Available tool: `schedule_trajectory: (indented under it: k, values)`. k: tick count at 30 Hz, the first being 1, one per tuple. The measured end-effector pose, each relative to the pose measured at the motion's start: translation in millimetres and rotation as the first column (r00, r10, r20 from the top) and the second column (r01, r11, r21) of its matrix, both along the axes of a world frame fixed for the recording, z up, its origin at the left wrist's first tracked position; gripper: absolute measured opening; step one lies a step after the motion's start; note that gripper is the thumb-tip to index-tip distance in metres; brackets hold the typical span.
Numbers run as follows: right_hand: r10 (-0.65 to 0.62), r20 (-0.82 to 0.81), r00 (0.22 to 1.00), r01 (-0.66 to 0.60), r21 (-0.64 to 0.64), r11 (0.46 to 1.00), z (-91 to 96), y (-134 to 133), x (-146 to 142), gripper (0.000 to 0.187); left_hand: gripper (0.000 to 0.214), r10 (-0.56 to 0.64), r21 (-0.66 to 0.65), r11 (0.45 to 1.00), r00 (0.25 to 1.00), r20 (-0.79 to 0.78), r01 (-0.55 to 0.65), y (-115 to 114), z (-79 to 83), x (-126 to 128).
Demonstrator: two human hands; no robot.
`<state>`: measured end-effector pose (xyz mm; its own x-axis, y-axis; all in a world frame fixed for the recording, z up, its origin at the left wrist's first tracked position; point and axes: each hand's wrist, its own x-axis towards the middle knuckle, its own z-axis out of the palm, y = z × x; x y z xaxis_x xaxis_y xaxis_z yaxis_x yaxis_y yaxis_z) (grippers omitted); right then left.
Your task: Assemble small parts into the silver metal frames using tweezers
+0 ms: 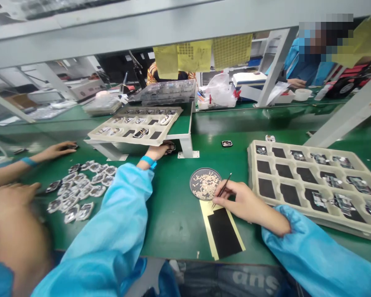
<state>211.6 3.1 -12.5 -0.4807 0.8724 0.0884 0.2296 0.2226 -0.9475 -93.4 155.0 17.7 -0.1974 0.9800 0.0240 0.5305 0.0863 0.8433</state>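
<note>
My right hand [239,202] is closed around dark tweezers [225,186], whose tips point down at the top of a yellow sheet [207,208] with a black rectangle on it. Just beyond it lies a round dark mesh dish [193,181] strewn with small pale bits. My left hand [154,153], in a blue sleeve and wristband, reaches under the front edge of a raised tray. Its fingers close on a small watch-like part [171,147], partly hidden. Another such part [226,143] rests on the green table to the right.
A compartment tray [252,165] of circuit parts stands at right. The raised tray [156,139] sits on a metal-legged stand [187,144]. Left are a pile of watch-like parts [77,187] and a co-worker's hands [57,152]. A slanted post [343,109] and shelf beam [173,24] frame the bench.
</note>
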Motion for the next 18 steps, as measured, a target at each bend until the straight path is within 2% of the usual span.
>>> schedule_trajectory:
  k: [3, 5, 7, 8, 10, 13, 16, 18]
  values:
    - [0.034, 0.066, 0.997, -0.039, 0.076, 0.996, -3.2, -3, 3, 0.013, 0.012, -0.056, -0.167, 0.982, 0.978, 0.2, 0.09, -40, -4.2, -5]
    - [0.036, 0.093, 0.995, -0.045, 0.101, 0.994, -4.1, -4, 3, 0.011, 0.023, -0.113, -0.217, 0.958, 0.94, 0.323, 0.19, -65, -2.9, 6]
    - [0.038, 0.112, 0.993, -0.049, 0.105, 0.993, -4.5, -3, 3, 0.011, 0.029, -0.188, -0.236, 0.917, 0.871, 0.453, 0.32, -85, -0.4, 25]
    - [0.038, 0.121, 0.992, -0.051, 0.106, 0.993, -4.7, -3, 3, 0.011, 0.027, -0.237, -0.234, 0.88, 0.809, 0.538, 0.413, -93, 0.5, 36]
    - [0.031, 0.133, 0.991, -0.046, 0.113, 0.993, -5.1, -3, 2, 0.011, 0.019, -0.298, -0.205, 0.835, 0.734, 0.61, 0.51, -105, 0.0, 57]
    - [0.026, 0.146, 0.989, -0.043, 0.115, 0.992, -5.7, -2, 1, 0.012, 0.016, -0.308, -0.201, 0.83, 0.729, 0.611, 0.52, -118, -5.9, 74]
    - [0.021, 0.153, 0.988, -0.04, 0.118, 0.992, -6.3, -2, 1, 0.011, 0.023, -0.305, -0.183, 0.84, 0.723, 0.62, 0.511, -127, -13.2, 74]
    - [0.006, 0.163, 0.987, -0.029, 0.136, 0.99, -6.8, -2, 1, 0.011, 0.029, -0.305, -0.145, 0.847, 0.692, 0.654, 0.511, -130, -16.4, 70]
